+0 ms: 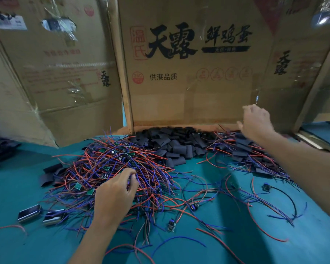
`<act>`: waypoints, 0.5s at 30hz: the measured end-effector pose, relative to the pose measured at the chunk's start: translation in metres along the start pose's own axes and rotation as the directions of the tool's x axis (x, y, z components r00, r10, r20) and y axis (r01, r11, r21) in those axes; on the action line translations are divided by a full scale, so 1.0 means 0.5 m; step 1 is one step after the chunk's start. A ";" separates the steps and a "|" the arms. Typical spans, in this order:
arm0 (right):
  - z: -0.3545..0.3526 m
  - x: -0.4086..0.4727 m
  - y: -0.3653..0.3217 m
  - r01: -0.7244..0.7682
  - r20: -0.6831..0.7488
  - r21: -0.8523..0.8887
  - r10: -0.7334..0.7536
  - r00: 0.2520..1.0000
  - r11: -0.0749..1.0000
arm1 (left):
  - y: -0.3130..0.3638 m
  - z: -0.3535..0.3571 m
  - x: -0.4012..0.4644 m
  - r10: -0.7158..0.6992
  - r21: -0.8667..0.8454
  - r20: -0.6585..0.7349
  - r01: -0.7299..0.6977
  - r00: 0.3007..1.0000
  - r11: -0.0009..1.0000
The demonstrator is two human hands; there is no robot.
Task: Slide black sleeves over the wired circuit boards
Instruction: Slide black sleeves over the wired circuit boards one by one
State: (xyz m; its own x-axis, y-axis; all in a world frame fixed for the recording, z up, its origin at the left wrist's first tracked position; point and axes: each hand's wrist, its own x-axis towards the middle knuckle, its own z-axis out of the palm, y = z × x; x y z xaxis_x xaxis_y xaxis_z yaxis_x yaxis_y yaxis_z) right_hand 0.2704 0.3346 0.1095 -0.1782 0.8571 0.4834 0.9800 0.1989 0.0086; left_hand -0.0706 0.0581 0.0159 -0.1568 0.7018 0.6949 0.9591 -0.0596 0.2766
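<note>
Red/blue wires (122, 161), blk sleeves (177, 143), teal table (17, 189)

Printed cardboard boxes (189, 73) behind a teal table (236, 235).

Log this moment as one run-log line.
left hand: in tangle of wired boards, grip unclear | right hand: raised, relaxed, above finished pile | loose black sleeves: heaped by cardboard box
</note>
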 end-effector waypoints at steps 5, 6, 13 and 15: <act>0.095 -0.049 -0.180 0.036 0.209 0.274 -0.096 0.973 0.961 | -0.011 0.007 0.002 -0.003 0.024 0.031 0.002 1.000 1.000; 0.112 -0.056 -0.213 0.005 0.260 0.305 -0.089 0.962 0.952 | -0.015 0.009 0.002 -0.001 0.020 0.038 0.000 0.999 1.000; 0.178 -0.071 -0.319 -0.277 0.469 0.329 0.099 0.878 0.903 | -0.052 0.009 0.005 -0.041 0.052 0.085 0.037 0.995 0.998; 0.169 -0.068 -0.314 -0.290 0.442 0.322 0.127 0.888 0.901 | -0.055 0.007 0.007 -0.053 0.049 0.084 0.049 0.995 0.998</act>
State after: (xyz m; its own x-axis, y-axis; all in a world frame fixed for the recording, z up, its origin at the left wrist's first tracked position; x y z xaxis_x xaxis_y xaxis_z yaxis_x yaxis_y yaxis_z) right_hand 0.1152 0.3143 0.0177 -0.0730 0.9964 0.0430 0.9061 0.0842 -0.4146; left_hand -0.0967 0.0645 0.0085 -0.1871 0.7610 0.6212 0.9608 0.0100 0.2771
